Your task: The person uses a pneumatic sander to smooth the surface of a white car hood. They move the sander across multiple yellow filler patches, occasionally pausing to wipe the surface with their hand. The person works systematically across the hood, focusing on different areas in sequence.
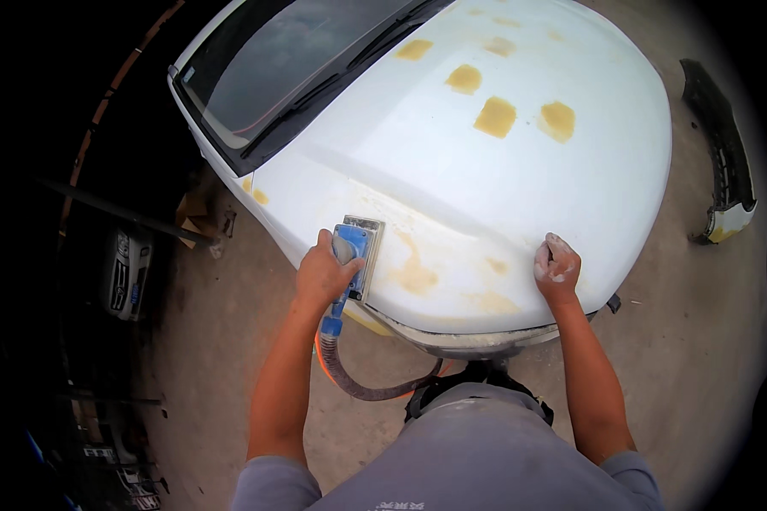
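My left hand (324,272) grips a blue rectangular power sander (356,255) resting on the white car's panel (418,213) at the hood's near left corner. A ribbed dark hose (358,383) and an orange line (321,356) run down from the sander. My right hand (556,268), dusted white, is curled closed at the right part of the hood; what it holds, if anything, is hidden. Yellowish filler patches (494,117) dot the white surface, with paler smears (413,274) beside the sander.
The windshield and wipers (281,111) are at upper left. A detached bumper (720,153) lies on the concrete floor (690,324) at right. Another vehicle (128,272), a dark horizontal bar (128,213) and cardboard (194,223) are at left.
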Motion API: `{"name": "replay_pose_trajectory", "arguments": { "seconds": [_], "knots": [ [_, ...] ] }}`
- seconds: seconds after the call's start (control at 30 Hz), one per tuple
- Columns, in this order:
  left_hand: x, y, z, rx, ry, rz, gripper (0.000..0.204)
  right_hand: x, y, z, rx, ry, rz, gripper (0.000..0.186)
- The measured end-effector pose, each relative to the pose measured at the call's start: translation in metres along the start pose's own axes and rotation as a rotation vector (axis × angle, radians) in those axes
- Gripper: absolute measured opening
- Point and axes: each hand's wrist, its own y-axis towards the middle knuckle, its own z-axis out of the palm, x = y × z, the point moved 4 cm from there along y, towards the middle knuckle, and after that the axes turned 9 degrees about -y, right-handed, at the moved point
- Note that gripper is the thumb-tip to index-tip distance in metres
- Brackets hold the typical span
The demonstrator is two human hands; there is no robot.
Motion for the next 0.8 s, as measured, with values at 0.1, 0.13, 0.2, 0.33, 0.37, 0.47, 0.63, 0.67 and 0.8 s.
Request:
{"name": "replay_pose_trajectory", "arguments": {
  "seconds": [0.1, 0.13, 0.2, 0.33, 0.37, 0.47, 0.63, 0.67, 0.8],
  "knots": [
    [0.005, -0.028, 0.01, 0.027, 0.012, 0.033, 0.067, 0.009, 0.004, -0.002, -0.03, 0.031, -0.015, 0.014],
    [0.008, -0.033, 0.011, 0.03, 0.012, 0.043, 0.067, 0.013, 0.006, -0.004, -0.038, 0.036, -0.026, 0.014],
    [0.019, -0.013, -0.003, -0.006, 0.02, -0.022, 0.068, 0.016, 0.006, -0.004, -0.019, 0.037, -0.026, 0.014],
    [0.05, 0.045, -0.032, -0.077, -0.012, -0.094, 0.068, 0.001, -0.003, 0.004, -0.009, 0.024, -0.029, 0.011],
    [0.051, 0.047, -0.033, -0.078, -0.014, -0.088, 0.069, -0.004, -0.006, 0.008, -0.029, 0.022, -0.041, 0.011],
    [0.035, 0.037, -0.028, -0.056, -0.001, -0.048, 0.07, -0.001, -0.005, 0.007, -0.113, -0.01, -0.038, 0.011],
    [0.008, -0.009, 0.002, 0.038, 0.024, -0.018, 0.068, 0.005, 0.001, -0.001, 0.069, 0.107, 0.023, 0.009],
    [0.009, -0.005, 0.002, 0.038, 0.031, -0.007, 0.068, 0.006, 0.002, -0.003, 0.084, 0.141, 0.02, 0.009],
    [0.029, 0.033, -0.024, -0.042, 0.031, -0.063, 0.069, 0.002, -0.003, 0.006, -0.044, 0.002, -0.019, 0.011]
  ]
}}
